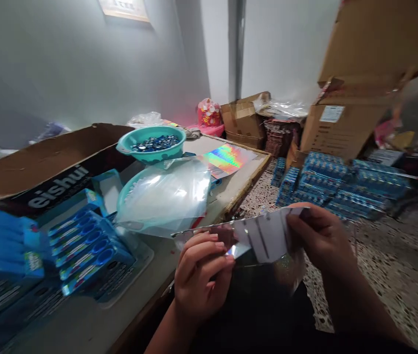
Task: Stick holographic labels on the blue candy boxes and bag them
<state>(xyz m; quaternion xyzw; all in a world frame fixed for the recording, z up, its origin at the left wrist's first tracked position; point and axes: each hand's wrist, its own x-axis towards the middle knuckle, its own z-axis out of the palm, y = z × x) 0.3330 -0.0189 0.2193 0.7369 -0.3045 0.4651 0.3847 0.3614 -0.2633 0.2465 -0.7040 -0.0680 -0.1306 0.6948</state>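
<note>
Both my hands hold a shiny silver card with a clear plastic sleeve (264, 236) in front of me, just off the table's near edge. My left hand (199, 280) is closed, pinching the card's left end. Fingers of my right hand (319, 236) are curled over its right end. The card reflects light and is tilted up to the right. On the table beyond it lies a stack of clear plastic bags (164, 196) over a teal bowl.
A teal bowl of dark blue beads (153, 142) stands at the table's back, beside a holographic sheet (227, 157). Blue blister packs (83, 246) and an open cardboard box (39, 167) fill the left. Stacked blue packs (334, 182) and cartons (345, 128) sit on the floor.
</note>
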